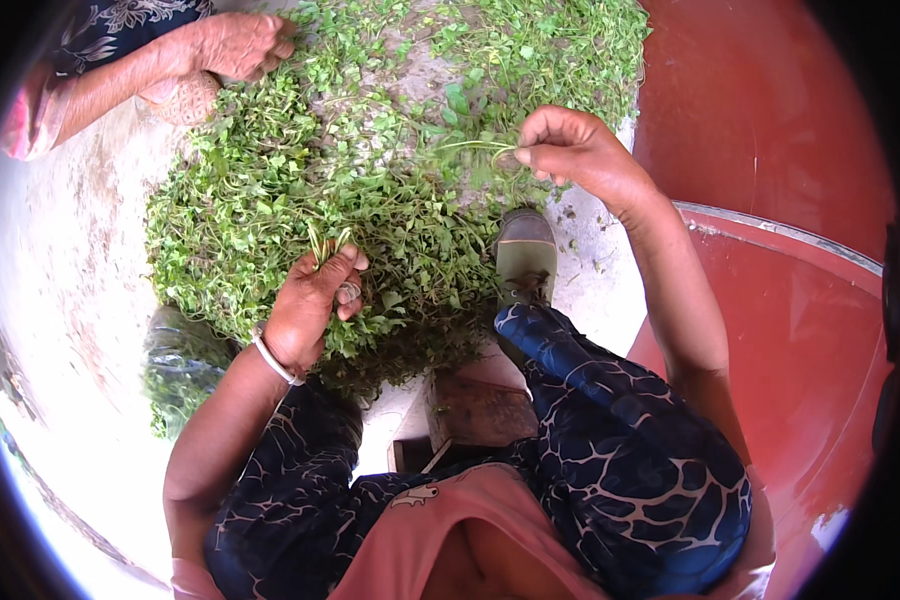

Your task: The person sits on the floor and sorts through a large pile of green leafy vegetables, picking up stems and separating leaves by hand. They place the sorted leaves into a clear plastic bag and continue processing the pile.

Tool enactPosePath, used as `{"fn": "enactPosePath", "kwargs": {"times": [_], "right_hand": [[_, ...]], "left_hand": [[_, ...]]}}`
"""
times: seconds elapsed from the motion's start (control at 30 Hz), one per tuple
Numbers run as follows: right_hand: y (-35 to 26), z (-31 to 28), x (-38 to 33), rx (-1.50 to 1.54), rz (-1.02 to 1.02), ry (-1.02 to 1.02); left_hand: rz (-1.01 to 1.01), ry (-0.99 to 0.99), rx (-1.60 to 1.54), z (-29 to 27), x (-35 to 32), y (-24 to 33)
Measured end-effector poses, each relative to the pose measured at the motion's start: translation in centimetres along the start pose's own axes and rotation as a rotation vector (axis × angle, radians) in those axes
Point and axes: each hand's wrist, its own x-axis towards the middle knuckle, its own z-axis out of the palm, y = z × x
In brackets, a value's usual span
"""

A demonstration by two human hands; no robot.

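Note:
A wide heap of leafy green herbs (390,230) covers the ground in front of me. My left hand (320,295), with a ring and a white bangle on the wrist, is closed around a small bunch of herb stems (322,243) just above the near part of the heap. Off to the right, my right hand (575,150) pinches a thin green herb sprig (475,146) between thumb and fingers. Its stalk points left over the heap, and its leafy end is blurred.
At the upper left, a co-worker's hand (240,45) reaches into the heap's edge. A clear plastic bag (180,360) with greens stands left of my knee. My shoe (526,245) borders the heap. A small wooden stool (480,410) is between my legs; red flooring (760,330) lies right.

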Motion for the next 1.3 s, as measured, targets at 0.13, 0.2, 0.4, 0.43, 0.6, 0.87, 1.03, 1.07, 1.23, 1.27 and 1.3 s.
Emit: {"fn": "enactPosePath", "kwargs": {"times": [0.13,0.2,0.4,0.43,0.6,0.87,1.03,1.07,1.23,1.27,1.3], "right_hand": [[-1.3,-0.1,-1.7,0.139,-0.106,-0.072],[-1.4,0.3,-1.8,0.171,-0.108,-0.076],[-2.2,2.5,-2.3,0.33,-0.008,-0.177],[-2.2,2.8,-2.3,0.329,-0.002,-0.196],[-2.2,4.4,-2.7,0.38,0.018,-0.235],[-2.4,6.2,-2.8,0.418,0.026,-0.254],[-2.0,6.6,-2.5,0.385,0.02,-0.265],[-2.0,6.6,-2.5,0.376,0.022,-0.27],[-2.3,6.6,-2.6,0.354,0.042,-0.329],[-2.3,6.6,-2.6,0.355,0.042,-0.335],[-2.2,6.7,-2.6,0.351,0.041,-0.335]], "left_hand": [[0.123,0.046,0.114,1.1,0.2,1.2],[0.172,0.057,0.193,2.3,-0.2,2.4],[0.356,-0.037,0.286,4.1,-0.4,4.3],[0.419,-0.058,0.373,4.5,-0.2,4.2],[0.655,-0.082,0.625,6.0,0.5,3.0],[0.887,0.049,0.888,5.4,1.4,0.6],[0.956,0.031,1.032,4.9,1.4,0.4],[0.944,0.021,1.033,4.9,1.3,0.5],[0.699,-0.104,0.923,4.7,1.3,0.5],[0.649,-0.143,0.894,4.4,1.4,0.6],[0.6,-0.181,0.864,4.3,1.5,0.6]]}}
